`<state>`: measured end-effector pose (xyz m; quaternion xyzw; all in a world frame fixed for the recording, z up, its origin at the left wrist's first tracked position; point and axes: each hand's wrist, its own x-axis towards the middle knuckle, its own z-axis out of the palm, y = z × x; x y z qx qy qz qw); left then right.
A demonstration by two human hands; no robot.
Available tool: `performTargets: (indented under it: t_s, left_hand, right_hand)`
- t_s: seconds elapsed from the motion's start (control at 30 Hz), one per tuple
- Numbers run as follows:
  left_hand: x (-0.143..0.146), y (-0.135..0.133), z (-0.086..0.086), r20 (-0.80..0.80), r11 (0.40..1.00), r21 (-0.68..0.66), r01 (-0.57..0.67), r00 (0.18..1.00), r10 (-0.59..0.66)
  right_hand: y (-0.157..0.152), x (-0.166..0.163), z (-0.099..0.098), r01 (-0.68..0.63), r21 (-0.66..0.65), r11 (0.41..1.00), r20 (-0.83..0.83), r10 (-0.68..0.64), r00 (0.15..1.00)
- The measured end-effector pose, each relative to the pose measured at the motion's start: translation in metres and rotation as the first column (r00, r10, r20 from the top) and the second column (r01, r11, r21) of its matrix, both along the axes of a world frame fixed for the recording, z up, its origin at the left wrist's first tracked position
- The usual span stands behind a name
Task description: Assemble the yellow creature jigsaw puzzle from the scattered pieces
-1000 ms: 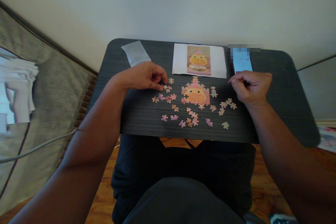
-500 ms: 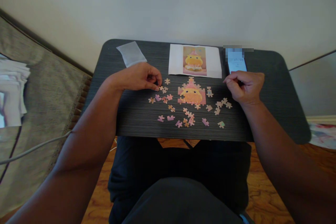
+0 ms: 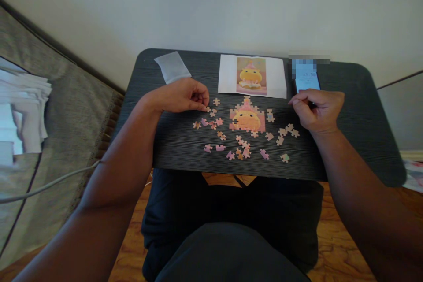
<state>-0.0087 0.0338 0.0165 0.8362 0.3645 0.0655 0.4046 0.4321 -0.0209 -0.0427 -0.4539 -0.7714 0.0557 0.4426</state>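
My left hand [image 3: 189, 95] is at the left of the loose pieces, its thumb and index finger pinched at the edge of a small puzzle piece [image 3: 208, 109]. The fingers hide part of that piece. My right hand [image 3: 319, 108] rests closed at the lower end of the phone, with nothing visible in it. Between the hands lies a partly joined puzzle [image 3: 247, 116] showing a yellow figure in a pink pointed hat. Several loose pieces [image 3: 245, 149] are scattered left, right and below it. Two joined pieces [image 3: 270, 116] sit just to its right.
Behind the puzzle lies a white sheet [image 3: 228, 75] with a printed picture [image 3: 251, 75]. A clear plastic bag [image 3: 172, 67] is at the back left, and a lit phone [image 3: 307, 80] at the back right. The dark table [image 3: 360, 132] stands against a wall. Papers [image 3: 29, 110] lie on the couch at left.
The whole view has shifted, so the table appears a little further right. My left hand stays pinched by the same pieces. My right hand keeps its pose by the phone.
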Motion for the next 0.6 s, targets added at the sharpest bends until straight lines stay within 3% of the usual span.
performTargets:
  t_s: [0.27, 0.47, 0.6]
  left_hand:
    - [0.000, 0.000, -0.002, 0.120, 0.997, -0.058, -0.053, 0.991, 0.059]
    - [0.010, -0.007, -0.003, 0.309, 0.957, -0.286, -0.051, 0.940, 0.143]
    - [0.013, -0.010, -0.004, 0.322, 0.952, -0.301, -0.060, 0.933, 0.161]
  right_hand:
    - [-0.002, 0.000, 0.000, 0.023, -0.022, 0.999, -0.004, -0.023, 1.000]
    - [0.000, 0.000, 0.000, 0.007, 0.009, 1.000, 0.003, -0.007, 1.000]
    - [-0.002, -0.001, 0.001, 0.010, -0.005, 1.000, 0.008, -0.010, 1.000]
